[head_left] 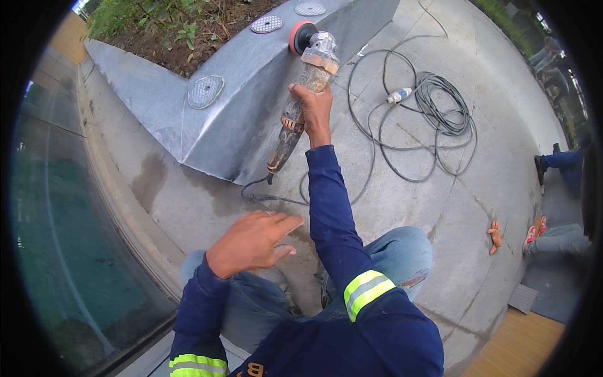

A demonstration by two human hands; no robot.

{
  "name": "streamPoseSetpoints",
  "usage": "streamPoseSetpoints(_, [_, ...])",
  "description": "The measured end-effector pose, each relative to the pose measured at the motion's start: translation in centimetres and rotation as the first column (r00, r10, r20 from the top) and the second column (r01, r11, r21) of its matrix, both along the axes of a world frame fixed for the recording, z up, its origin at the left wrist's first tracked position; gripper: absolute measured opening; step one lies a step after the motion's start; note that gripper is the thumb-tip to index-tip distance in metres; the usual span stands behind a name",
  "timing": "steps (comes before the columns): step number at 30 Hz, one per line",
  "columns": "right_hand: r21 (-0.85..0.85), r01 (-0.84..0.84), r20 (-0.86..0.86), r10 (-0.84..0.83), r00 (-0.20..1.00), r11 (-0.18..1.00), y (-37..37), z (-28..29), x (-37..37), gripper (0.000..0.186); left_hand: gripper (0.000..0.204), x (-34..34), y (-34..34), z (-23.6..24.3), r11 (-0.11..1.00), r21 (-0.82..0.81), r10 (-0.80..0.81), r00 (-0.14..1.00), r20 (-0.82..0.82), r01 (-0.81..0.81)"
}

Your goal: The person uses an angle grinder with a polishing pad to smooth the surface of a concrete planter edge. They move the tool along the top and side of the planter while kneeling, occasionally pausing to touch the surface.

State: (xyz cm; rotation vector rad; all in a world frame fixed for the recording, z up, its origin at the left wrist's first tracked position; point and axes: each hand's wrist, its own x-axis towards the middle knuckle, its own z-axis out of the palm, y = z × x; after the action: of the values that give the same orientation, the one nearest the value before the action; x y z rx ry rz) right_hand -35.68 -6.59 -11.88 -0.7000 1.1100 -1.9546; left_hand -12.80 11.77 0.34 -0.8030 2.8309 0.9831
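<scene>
My right hand [312, 110] grips the dusty body of an angle grinder [289, 135], whose red-rimmed pad [302, 38] is at the sloped grey stone ledge [226, 147]; whether it touches is unclear. Below and left of the tool, my left hand [251, 242] is raised with fingers apart, holding nothing. Perforated round pads lie on the ledge: one [206, 92] to the left, another [266, 24] beside the grinder, a third [309, 9] farther back. The tool's cord [276, 198] runs onto the paving [440, 207].
Coiled cable [443, 107] with a plug [399, 95] is at right. A glass panel [75, 239] borders the left, a planted bed [163, 38] the back. Other people's legs [559, 239] are at far right, near a tan glove-like object [494, 237] and wooden board [515, 345].
</scene>
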Motion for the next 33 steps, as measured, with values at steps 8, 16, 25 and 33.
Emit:
streamPoseSetpoints(8, [0.015,-0.051,0.198,0.047,0.979,0.999,0.9,-3.9,1.6,0.052,0.057,1.2,0.5,0.5,1.0,0.0,0.021,0.999,-0.044,-0.021])
streamPoseSetpoints(16, [0.004,-0.023,0.213,0.022,0.977,1.0,-0.8,-3.1,1.3,0.054,0.063,2.1,1.3,1.3,0.998,-0.04,0.048,0.999,-0.009,-0.048])
streamPoseSetpoints(25, [0.003,-0.053,0.188,0.052,0.981,0.999,0.5,-4.3,2.5,0.054,0.064,1.6,0.5,0.6,0.999,-0.014,0.042,0.999,0.034,-0.042])
streamPoseSetpoints(33, [0.016,-0.014,0.191,0.011,0.982,1.0,-1.2,-3.8,0.1,0.051,0.065,1.2,0.4,0.6,0.999,-0.025,0.033,0.999,0.023,-0.033])
